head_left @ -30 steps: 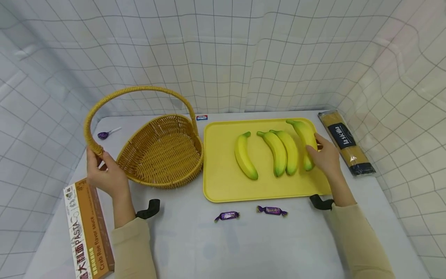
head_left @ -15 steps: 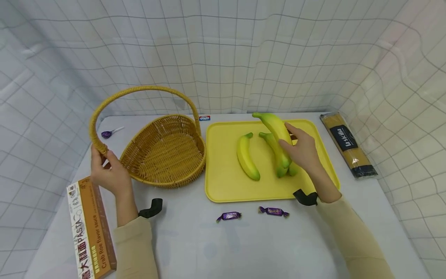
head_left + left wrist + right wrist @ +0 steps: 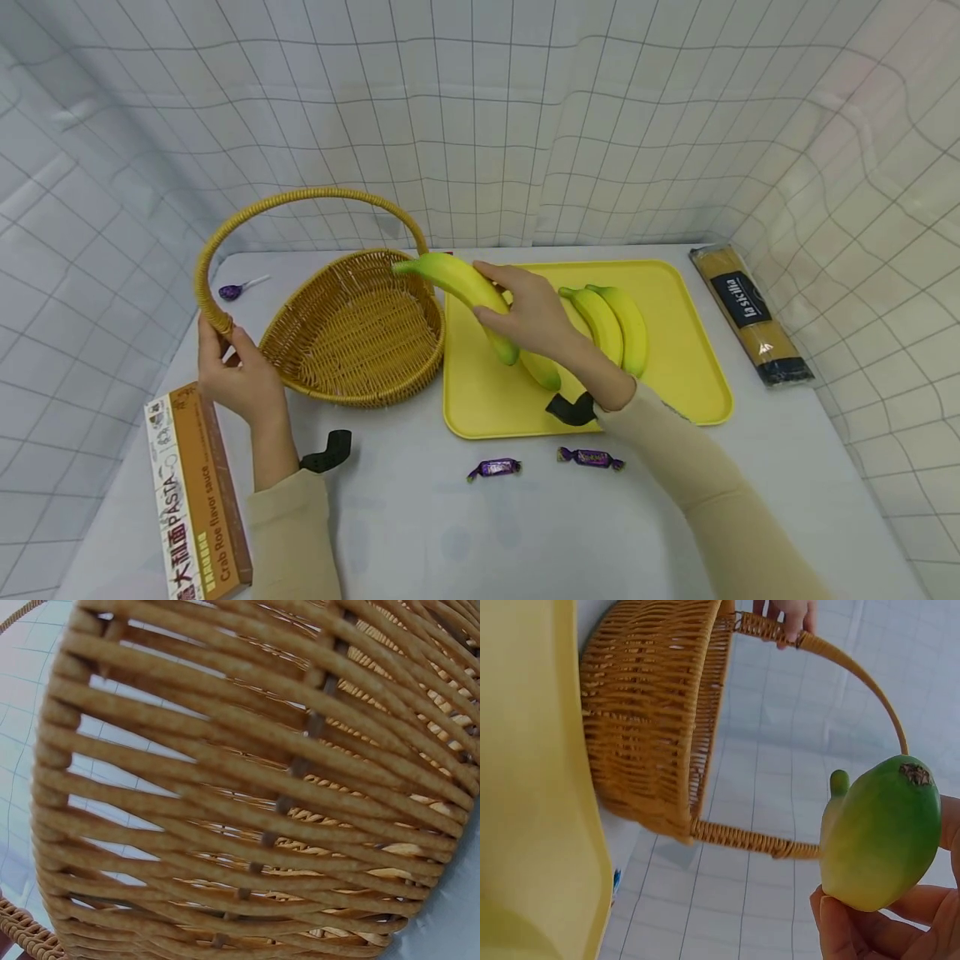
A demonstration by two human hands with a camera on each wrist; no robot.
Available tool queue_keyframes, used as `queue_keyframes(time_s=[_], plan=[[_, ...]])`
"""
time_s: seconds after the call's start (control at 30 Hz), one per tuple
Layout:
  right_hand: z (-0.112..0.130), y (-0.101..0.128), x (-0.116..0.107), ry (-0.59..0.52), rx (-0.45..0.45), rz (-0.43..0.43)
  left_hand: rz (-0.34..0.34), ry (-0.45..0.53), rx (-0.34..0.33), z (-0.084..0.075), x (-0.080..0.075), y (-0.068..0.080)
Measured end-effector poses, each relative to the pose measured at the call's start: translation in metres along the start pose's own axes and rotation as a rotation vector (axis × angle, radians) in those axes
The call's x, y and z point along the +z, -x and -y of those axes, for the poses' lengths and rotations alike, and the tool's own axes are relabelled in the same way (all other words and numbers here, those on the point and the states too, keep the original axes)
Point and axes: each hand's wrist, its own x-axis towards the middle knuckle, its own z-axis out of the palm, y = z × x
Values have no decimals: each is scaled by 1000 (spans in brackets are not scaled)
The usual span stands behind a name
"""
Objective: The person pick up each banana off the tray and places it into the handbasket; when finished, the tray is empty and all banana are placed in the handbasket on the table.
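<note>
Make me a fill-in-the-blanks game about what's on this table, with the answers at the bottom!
1. The right hand holds a curved yellow fruit with green ends, called a ____.
2. The left hand grips the arched ____ of the brown woven wicker basket.
3. In front of the flat yellow rectangular tray lie ____ purple twist-wrapped candies.
4. The white part of the brown-and-white cardboard box shows the capital-letter word ____.

Missing words: banana; handle; two; PASTA.
</note>
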Motion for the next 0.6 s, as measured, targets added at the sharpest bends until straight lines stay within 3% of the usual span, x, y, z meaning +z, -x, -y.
queue_keyframes(time_s=[0.23, 0.6], plan=[[28, -39, 37, -3, -85, 98, 7, 13, -1, 0, -2, 0], [30, -83, 98, 22, -53, 156, 14, 14, 45, -1, -3, 1]])
